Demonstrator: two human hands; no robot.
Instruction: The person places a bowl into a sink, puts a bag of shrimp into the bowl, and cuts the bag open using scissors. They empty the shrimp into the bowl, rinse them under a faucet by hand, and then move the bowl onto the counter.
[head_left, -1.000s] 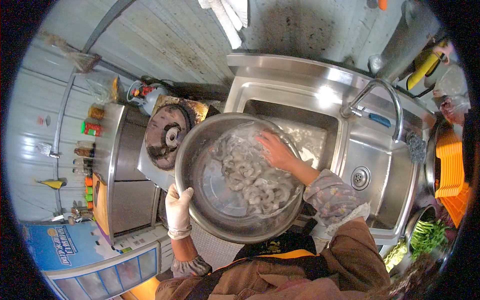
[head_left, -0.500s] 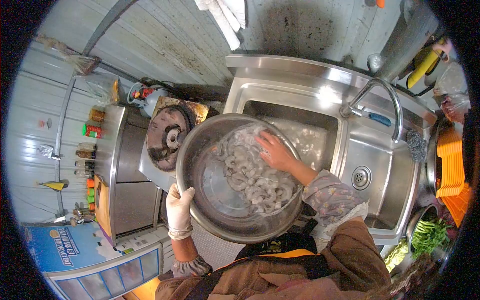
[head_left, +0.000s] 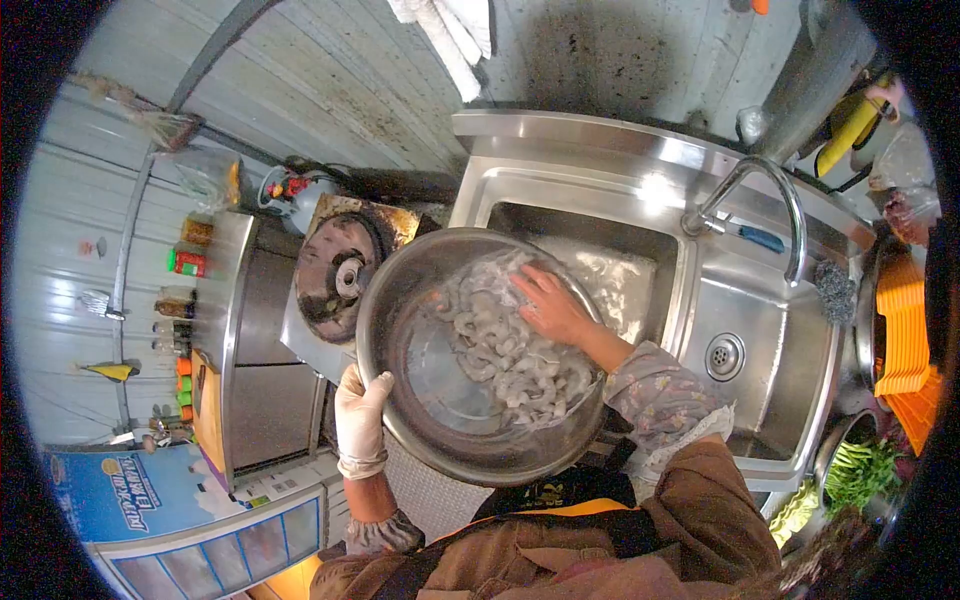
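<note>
A large steel bowl [head_left: 400, 300] is held tilted over the left basin of a steel sink [head_left: 655, 185]. Water and a heap of pale grey shrimp [head_left: 510, 365] lie toward its right side. My left hand [head_left: 360, 418], in a white glove, grips the bowl's near left rim. My right hand [head_left: 550, 305], bare, lies flat with fingers spread on the shrimp near the bowl's far right edge, pressing them back. A patterned sleeve covers that forearm.
A curved tap [head_left: 765, 200] stands between the two basins; the right basin has a drain [head_left: 724, 356]. A gas burner [head_left: 340, 270] sits left of the sink, with bottles [head_left: 185, 260] beyond. Orange crates [head_left: 900, 340] and greens [head_left: 855, 475] are at the right.
The bowl and both hands have stayed almost in place. My right hand slid slightly down over the shrimp, and the shrimp shifted a little toward the bowl's near right side.
</note>
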